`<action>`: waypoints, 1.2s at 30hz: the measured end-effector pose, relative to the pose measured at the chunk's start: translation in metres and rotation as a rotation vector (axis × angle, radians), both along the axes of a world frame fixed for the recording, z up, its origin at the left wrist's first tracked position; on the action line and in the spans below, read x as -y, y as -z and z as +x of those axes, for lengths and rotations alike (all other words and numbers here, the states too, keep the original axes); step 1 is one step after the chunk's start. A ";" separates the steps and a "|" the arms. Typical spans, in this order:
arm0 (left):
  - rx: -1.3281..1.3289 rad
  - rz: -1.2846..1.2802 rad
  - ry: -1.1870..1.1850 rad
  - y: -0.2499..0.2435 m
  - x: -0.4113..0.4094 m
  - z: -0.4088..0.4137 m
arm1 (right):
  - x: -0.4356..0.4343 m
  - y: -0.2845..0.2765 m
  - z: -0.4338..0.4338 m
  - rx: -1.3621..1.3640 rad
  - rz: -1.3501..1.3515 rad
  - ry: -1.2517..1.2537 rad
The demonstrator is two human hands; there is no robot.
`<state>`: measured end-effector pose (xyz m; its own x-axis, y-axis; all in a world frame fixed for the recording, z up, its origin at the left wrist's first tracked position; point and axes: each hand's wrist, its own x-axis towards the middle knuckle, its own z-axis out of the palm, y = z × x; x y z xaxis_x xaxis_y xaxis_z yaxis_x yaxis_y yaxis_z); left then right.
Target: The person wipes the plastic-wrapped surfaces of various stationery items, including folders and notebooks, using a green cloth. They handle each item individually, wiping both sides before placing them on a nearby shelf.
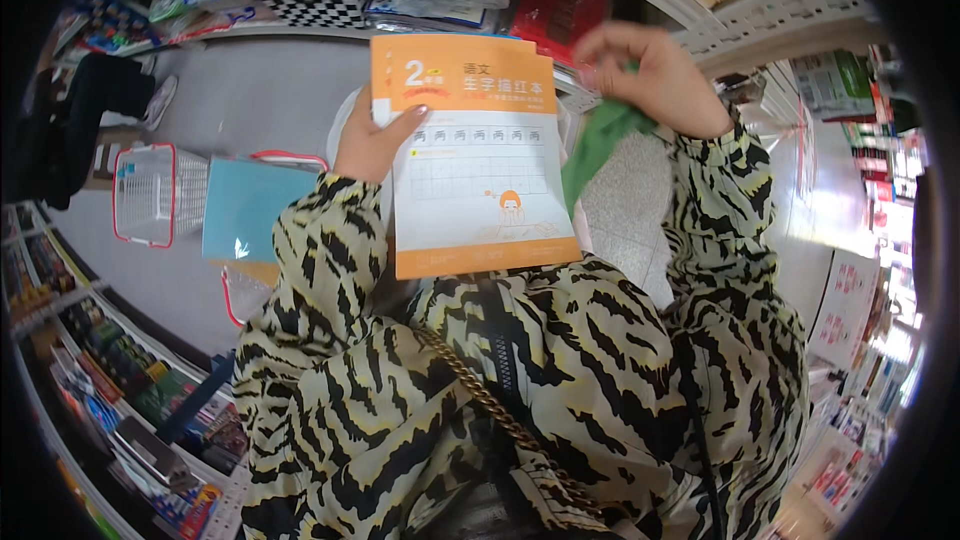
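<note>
My left hand [381,136] grips a small stack of paper workbooks by the left edge, thumb on the front cover. The top workbook [480,187] has an orange and white cover with printed character grids and a drawn child; the edges of others show behind it. To the right of the stack, my right hand [637,79] is raised, somewhat blurred, with bent fingers. A green cloth [606,146] hangs below that hand, between it and the workbooks; whether the fingers hold it, I cannot tell.
White baskets with red rims [174,195] stand on the grey floor at left, near a light-blue flat item [255,202]. Goods fill the shelf [300,34] ahead and the shelves at lower left. Another person's dark-clothed leg [90,112] is at upper left. White printed cartons [844,307] stand at right.
</note>
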<state>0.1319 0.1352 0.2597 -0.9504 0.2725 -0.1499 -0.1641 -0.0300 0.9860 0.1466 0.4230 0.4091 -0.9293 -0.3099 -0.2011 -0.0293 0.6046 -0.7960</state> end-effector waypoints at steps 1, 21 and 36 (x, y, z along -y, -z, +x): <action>-0.043 -0.059 -0.029 -0.007 -0.003 0.003 | 0.011 -0.008 0.004 -0.090 -0.325 0.121; -0.046 -0.475 0.137 -0.031 0.033 -0.005 | 0.077 0.036 0.011 0.140 -0.755 -0.328; -0.612 -0.577 0.323 -0.030 -0.005 -0.074 | 0.109 0.125 0.002 -0.667 -0.228 -0.636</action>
<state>0.0579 0.1403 0.2897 -0.7990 0.5795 0.1609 0.4801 0.4535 0.7509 0.1489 0.3140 0.2839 -0.4742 -0.7633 0.4387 -0.7910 0.1506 -0.5930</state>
